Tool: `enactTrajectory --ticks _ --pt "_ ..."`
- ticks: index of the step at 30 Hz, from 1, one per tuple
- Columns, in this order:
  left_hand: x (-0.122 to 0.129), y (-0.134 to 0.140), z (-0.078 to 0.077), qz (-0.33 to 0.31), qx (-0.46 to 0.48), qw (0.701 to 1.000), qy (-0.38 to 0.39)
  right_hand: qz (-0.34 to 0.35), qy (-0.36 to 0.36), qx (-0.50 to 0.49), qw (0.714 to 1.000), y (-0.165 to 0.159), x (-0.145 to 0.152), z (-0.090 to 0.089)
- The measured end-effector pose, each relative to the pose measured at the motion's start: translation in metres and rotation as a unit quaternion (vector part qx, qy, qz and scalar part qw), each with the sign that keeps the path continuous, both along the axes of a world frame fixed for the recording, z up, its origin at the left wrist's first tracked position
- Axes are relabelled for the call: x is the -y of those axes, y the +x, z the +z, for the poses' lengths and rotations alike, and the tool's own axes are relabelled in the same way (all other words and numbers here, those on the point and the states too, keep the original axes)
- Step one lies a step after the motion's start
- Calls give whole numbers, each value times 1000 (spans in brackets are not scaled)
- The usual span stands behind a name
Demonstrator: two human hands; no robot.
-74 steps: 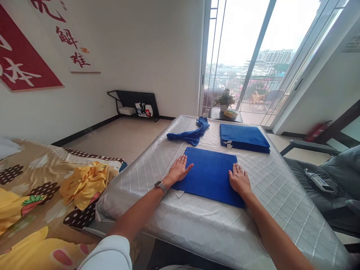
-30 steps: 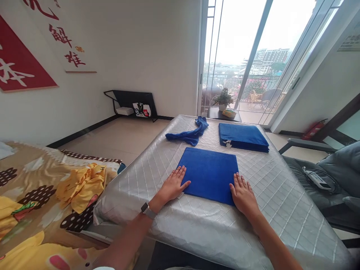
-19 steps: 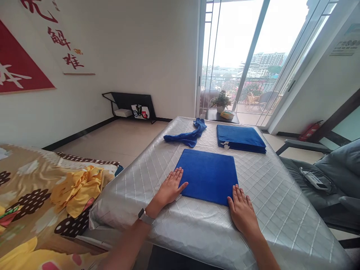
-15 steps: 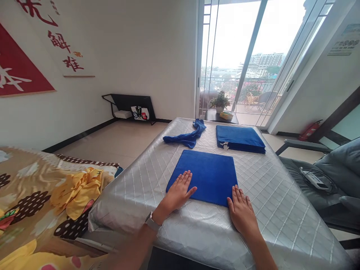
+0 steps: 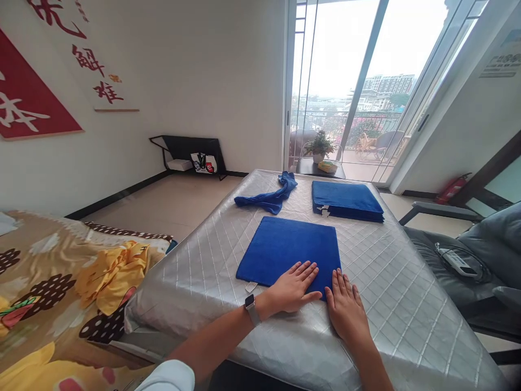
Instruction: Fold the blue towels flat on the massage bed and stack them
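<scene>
A folded blue towel (image 5: 285,244) lies flat in front of me on a silver quilted cover (image 5: 378,293). My left hand (image 5: 295,285) rests on the towel's near edge, right of its middle, palm down with fingers stretched out. Close beside it, my right hand (image 5: 348,309) lies flat at the near right corner, its fingertips along the towel's right edge. A small white tag (image 5: 251,287) pokes out from under the near left edge. Farther back sits a neat stack of folded blue towels (image 5: 348,200), and left of that a crumpled blue towel (image 5: 271,196).
On the left is a bed with a patterned sheet (image 5: 49,250) and a bunched yellow cloth (image 5: 114,277). A dark armchair (image 5: 496,239) with a power strip (image 5: 458,260) stands on the right. Behind the table are a potted plant (image 5: 319,145) and a glass sliding door.
My left hand has slid right across the towel, from its left part to near my right hand, uncovering the white tag. The right hand has barely shifted.
</scene>
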State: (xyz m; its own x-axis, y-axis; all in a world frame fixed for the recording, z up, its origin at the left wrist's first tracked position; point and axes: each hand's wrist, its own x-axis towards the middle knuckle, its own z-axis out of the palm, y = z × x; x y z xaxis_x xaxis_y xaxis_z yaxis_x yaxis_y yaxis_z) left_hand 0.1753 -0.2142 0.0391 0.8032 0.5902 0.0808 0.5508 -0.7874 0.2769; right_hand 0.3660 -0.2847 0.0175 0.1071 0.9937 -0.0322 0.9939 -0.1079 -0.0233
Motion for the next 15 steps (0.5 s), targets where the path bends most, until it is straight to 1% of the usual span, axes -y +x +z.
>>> enactTrajectory --ticks 2,4,6,8,11,15 --pt "-5 -28 -1 55 -19 998 -11 -4 5 -8 1000 0 0 -1" --pt "-10 -60 -4 126 -42 991 -17 -5 6 -11 1000 0 0 -3" --pt "-11 -91 -10 199 -57 978 -13 -4 6 -11 1000 1 0 -4" --pt "-9 -116 -17 251 -59 966 0 -4 5 -13 1000 2 0 -5" --pt "-3 -133 -27 281 -48 958 24 -6 4 -17 1000 3 0 -6" --pt "1 -132 -31 287 -27 957 42 -11 -6 -30 999 3 0 -1"
